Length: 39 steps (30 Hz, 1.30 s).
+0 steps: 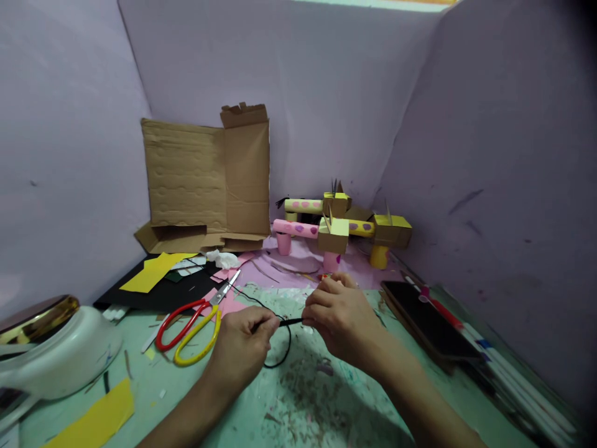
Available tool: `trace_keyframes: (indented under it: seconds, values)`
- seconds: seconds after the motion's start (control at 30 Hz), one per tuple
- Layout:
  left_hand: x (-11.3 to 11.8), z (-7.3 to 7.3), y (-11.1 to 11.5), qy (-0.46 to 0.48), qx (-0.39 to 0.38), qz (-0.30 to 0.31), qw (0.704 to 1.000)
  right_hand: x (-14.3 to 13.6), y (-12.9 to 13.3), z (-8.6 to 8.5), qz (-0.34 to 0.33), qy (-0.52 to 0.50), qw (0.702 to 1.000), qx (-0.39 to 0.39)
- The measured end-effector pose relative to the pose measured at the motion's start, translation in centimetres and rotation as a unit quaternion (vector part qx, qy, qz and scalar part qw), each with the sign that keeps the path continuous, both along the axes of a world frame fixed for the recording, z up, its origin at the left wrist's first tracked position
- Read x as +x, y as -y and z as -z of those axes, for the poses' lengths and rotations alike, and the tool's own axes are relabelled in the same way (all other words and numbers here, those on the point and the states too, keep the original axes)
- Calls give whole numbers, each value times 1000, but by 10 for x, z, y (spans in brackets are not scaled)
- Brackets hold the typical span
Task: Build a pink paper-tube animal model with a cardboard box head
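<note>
Between my two hands a short stretch of black cord (291,322) runs nearly level above the green tabletop. My left hand (249,339) pinches it at one end, and my right hand (338,317) closes on the other, fingertips together. A loop of the same cord hangs below, and a thin length trails up and left toward the scissors. Those scissors (189,333), one handle red and one yellow, lie left of my left hand with their blades pointing away. What lies inside my curled right fingers is hidden.
Behind stand cardboard-headed animal models, one pink (296,229) and one yellow (392,230). An opened cardboard box (205,180) leans at the back left. Yellow paper (156,272) lies on black sheet. A white rounded object (69,354) is left; a dark phone-like slab (426,317) and pens right.
</note>
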<state>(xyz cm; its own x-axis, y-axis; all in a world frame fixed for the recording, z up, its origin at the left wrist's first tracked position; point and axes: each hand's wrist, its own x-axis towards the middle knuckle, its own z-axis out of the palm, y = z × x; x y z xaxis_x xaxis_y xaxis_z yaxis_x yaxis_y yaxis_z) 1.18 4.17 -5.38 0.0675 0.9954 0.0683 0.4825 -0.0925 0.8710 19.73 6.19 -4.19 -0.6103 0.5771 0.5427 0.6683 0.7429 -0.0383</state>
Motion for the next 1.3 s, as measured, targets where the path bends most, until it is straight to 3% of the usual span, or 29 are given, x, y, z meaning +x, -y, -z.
trace_keyframes:
  seconds: [0.33, 0.73, 0.93, 1.17, 1.23, 1.3]
  values:
    - [-6, 3, 1, -152, 157, 66, 974, -1, 1, -1, 13, 57, 998, -29]
    - [-13, 6, -2, -256, 192, 116, 940, -5, 5, -4, 20, 87, 993, -74]
    - [-14, 3, -3, -251, 175, 106, 946, 0, 4, -4, -2, 23, 994, -103]
    - [-19, -8, -4, -220, 187, 114, 951, 8, -3, 1, 43, -52, 986, -153]
    - [-20, -9, -3, -226, 187, 136, 946, 4, -2, 2, 52, -147, 971, -180]
    - [-20, -10, -1, -233, 189, 164, 940, -4, 1, 5, 22, -253, 929, -270]
